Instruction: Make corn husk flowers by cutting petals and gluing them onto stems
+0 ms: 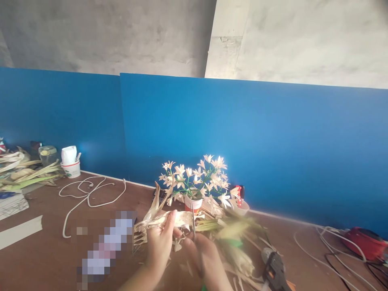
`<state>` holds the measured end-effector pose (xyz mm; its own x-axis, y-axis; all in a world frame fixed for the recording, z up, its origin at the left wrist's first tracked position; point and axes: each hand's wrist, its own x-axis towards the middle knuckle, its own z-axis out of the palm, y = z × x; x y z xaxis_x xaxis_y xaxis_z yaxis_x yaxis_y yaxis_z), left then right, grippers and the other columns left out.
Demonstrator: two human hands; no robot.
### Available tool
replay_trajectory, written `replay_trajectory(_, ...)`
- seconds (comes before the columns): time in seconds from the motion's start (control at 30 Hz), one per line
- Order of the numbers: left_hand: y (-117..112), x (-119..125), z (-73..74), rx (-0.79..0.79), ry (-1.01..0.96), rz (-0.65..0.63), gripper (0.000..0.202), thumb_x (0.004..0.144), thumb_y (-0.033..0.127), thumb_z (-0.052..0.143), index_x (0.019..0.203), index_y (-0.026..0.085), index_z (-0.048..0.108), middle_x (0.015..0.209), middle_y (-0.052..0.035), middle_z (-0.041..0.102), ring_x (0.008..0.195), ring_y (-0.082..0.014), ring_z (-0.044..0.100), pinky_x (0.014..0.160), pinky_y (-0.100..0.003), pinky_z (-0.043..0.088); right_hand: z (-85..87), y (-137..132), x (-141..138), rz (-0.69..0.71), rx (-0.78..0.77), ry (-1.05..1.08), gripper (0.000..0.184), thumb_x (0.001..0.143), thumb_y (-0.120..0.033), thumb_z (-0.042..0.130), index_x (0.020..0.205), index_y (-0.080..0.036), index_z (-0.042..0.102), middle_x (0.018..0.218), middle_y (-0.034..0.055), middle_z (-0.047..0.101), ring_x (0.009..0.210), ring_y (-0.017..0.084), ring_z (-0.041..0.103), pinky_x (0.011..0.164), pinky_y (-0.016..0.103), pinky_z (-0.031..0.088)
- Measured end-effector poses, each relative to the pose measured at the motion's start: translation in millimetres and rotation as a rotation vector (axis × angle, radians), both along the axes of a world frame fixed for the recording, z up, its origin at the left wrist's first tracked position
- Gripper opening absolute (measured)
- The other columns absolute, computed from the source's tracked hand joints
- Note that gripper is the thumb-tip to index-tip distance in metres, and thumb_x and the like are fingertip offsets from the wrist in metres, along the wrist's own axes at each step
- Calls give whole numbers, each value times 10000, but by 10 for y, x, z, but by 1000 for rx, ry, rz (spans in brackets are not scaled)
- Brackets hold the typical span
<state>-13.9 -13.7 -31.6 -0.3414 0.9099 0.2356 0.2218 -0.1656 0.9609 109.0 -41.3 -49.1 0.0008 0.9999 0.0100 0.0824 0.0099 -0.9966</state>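
My left hand (162, 238) is closed on a pale dried corn husk (184, 219), its thumb lying on top. In my right hand (207, 256) is a pair of scissors (193, 220). The blades point upward and are at the right end of the husk; whether they touch it I cannot tell. Just beyond both hands stands a white and orange paper cup (194, 203) with cream husk flowers (215, 178) on green stems. Green and dry corn husks (235, 230) lie to the right of my right hand, partly blurred.
A black glue gun (275, 270) lies at the right front. White cables (91, 196) curl on the brown table (54, 210), left of a pixelated area. Further left are a white cup (71, 169) and a husk pile (33, 173). A red object (365, 244) sits far right, before a blue partition (257, 133).
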Motion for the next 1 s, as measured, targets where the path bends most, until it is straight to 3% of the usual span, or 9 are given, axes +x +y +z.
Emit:
replay_trajectory(0.13, 34, -15, 16, -17, -8, 20, 483, 855, 481, 525, 455, 214, 574, 442, -19, 637, 498, -199, 623, 677, -311, 493, -15, 2, -5, -39, 13, 1, 572, 617, -752, 631, 630, -182, 583, 409, -46, 394, 386, 102, 365, 378, 227, 354)
replay_trajectory(0.33, 68, -23, 38, -48, -77, 7, 494, 829, 521, 555, 455, 200, 589, 423, -25, 636, 457, -193, 611, 598, -294, 498, 59, -25, 44, 50, -22, -27, 536, 591, -710, 694, 632, -180, 625, 422, -22, 475, 408, 130, 442, 368, 221, 333)
replay_trajectory(0.6, 155, -99, 21, -86, -88, -2, 550, 794, 583, 574, 400, 200, 600, 396, -42, 624, 458, -201, 622, 634, -310, 523, -52, 22, -1, 32, -167, -1, 600, 560, -780, 642, 658, -193, 559, 365, -65, 427, 290, 80, 335, 301, 204, 224)
replay_trajectory(0.8, 248, -265, 189, -53, -83, -1, 581, 743, 607, 606, 337, 206, 495, 307, -2, 494, 336, -142, 499, 441, -251, 431, 95, 2, 174, 303, -197, 29, 621, 634, -769, 594, 802, -171, 582, 546, 8, 613, 451, 119, 549, 382, 182, 286)
replay_trajectory(0.9, 277, -319, 238, -37, -71, -30, 500, 725, 574, 632, 408, 198, 542, 295, 32, 451, 309, -119, 443, 405, -232, 380, 158, -30, 214, 417, -219, 8, 613, 620, -755, 621, 787, -166, 584, 535, -2, 604, 454, 108, 530, 400, 180, 293)
replay_trajectory(1.0, 273, -328, 256, -31, -55, -103, 450, 749, 525, 624, 450, 196, 556, 297, 52, 428, 313, -102, 419, 412, -217, 361, 137, -39, 203, 414, -237, 10, 640, 596, -751, 644, 827, -155, 605, 521, -17, 583, 443, 98, 517, 398, 174, 284)
